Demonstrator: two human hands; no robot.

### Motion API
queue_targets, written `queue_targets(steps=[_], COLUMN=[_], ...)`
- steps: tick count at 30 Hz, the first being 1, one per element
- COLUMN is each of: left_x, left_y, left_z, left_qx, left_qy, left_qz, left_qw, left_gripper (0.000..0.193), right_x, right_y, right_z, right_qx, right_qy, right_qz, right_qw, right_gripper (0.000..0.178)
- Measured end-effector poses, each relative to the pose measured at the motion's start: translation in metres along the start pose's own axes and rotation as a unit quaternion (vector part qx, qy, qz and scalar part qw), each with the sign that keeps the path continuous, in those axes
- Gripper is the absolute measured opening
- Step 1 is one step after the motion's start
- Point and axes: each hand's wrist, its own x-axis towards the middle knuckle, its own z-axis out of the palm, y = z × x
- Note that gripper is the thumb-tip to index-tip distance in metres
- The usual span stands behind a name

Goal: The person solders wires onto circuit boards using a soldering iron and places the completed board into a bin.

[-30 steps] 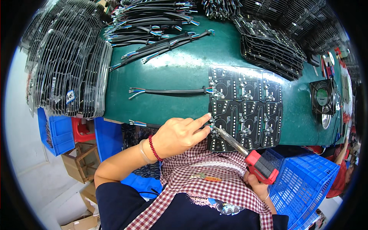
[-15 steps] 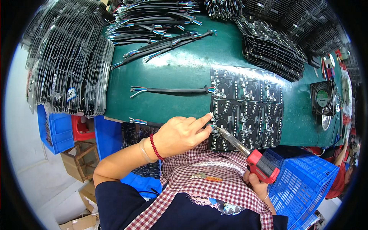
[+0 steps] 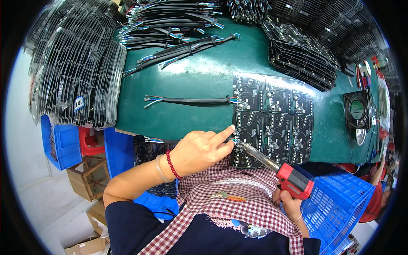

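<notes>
A panel of black circuit boards (image 3: 255, 123) lies near the front edge of the green table. My left hand (image 3: 202, 148) is closed at the panel's left edge, pinching a black cable (image 3: 158, 140) whose coloured wire ends meet the lower-left board. Most of that cable is hidden under the hand. In my right hand (image 3: 290, 205) is a red and black soldering gun (image 3: 295, 180), slanting up and left. Its thin tip is at the wire ends; whether it touches them I cannot tell. Farther back, another black cable (image 3: 195, 100) runs to the panel's upper-left board.
Bundled black cables (image 3: 170, 25) lie at the back left. Tall stacks of boards stand at the left (image 3: 76, 80) and back right (image 3: 301, 55). A small fan (image 3: 357, 109) stands at the right. A blue crate (image 3: 340, 204) is below the table edge at right.
My right hand and the soldering gun have shifted slightly right, the tip still by the wires. The held cable's far end has dropped a little toward me. My left hand stays nearly still.
</notes>
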Motion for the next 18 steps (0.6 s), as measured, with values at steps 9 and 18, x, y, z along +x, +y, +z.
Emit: queue_targets(steps=[9, 18], left_x=[0.0002, -0.0005], left_y=[0.0071, 0.0086], left_z=[0.0029, 0.0056], left_qx=[-0.001, -0.014], left_qy=[0.005, 0.019], left_qz=[-0.022, -0.042], left_qw=[1.0, 0.999], left_gripper=[0.021, 0.021], right_x=[-0.0002, 0.0004], right_y=[0.0031, 0.0014], right_z=[-0.0022, 0.0001], right_qx=[-0.002, 0.056], right_qy=[-0.023, -0.02], right_qz=[-0.003, -0.009], right_qw=[1.0, 0.998], right_gripper=[0.048, 0.024])
